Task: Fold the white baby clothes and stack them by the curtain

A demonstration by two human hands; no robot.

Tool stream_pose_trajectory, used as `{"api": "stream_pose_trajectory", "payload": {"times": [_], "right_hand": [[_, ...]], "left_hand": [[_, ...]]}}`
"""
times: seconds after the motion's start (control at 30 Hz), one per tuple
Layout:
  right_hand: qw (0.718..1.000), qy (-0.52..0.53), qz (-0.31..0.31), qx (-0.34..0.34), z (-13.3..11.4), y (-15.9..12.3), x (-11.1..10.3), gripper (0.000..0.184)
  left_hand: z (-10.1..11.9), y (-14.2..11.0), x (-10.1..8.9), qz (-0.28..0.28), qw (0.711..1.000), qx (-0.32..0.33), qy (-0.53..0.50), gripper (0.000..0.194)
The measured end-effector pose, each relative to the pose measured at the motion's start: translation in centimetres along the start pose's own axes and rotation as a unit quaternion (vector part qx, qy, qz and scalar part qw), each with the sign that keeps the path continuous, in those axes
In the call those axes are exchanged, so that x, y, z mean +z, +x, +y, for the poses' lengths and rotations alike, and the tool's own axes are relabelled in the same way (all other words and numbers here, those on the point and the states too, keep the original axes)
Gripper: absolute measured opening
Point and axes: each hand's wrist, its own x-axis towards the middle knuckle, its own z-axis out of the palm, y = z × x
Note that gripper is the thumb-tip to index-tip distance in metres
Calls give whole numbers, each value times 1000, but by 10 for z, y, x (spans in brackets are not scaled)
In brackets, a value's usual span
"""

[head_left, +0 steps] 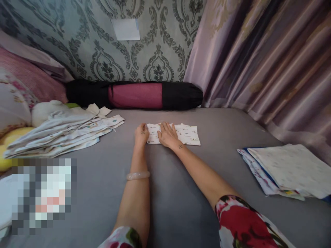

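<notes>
A white cloth (190, 134) with a small scattered print lies folded into a flat rectangle on the grey bed sheet. My right hand (168, 135) rests palm down across its middle, fingers stretched out and slightly spread. At the cloth's left end is my left hand (141, 134), its fingers curled in at the edge and seeming to pinch it; the fingertips are partly hidden. A pale bangle (138, 176) circles my left forearm.
To the left lies a loose pile of pale garments (67, 131) beside a plush toy (49, 110). Folded fabrics (297, 168) are stacked at the right. A black and magenta roll-shaped bag (136, 95) lies along the wall. Purple curtains (240, 51) hang at the right.
</notes>
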Motion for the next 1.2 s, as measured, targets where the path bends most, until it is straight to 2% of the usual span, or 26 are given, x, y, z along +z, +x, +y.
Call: {"api": "stream_pose_trajectory", "payload": {"times": [0.13,0.3,0.5,0.67,0.83,1.13,1.2], "right_hand": [[1000,7,-29,-2,-9,0,5,60],[1000,1,-31,0,-7,0,6,60],[999,0,-51,10,-11,5,2,59],[999,5,9,-42,-33,13,5,56],[996,29,-21,-76,-51,18,14,57],[995,42,-63,-70,-52,17,11,57],[995,50,-50,-65,-49,16,7,57]], "left_hand": [[-5,3,1,12,999,-12,-30,39],[-10,5,4,18,998,-16,-54,38],[-7,4,1,27,998,-24,-56,38],[-4,3,-4,36,997,-27,-55,38],[-4,2,-8,60,995,-36,-66,40],[4,-3,-10,47,997,-32,-57,39],[6,-4,-11,50,997,-22,-52,40]]}}
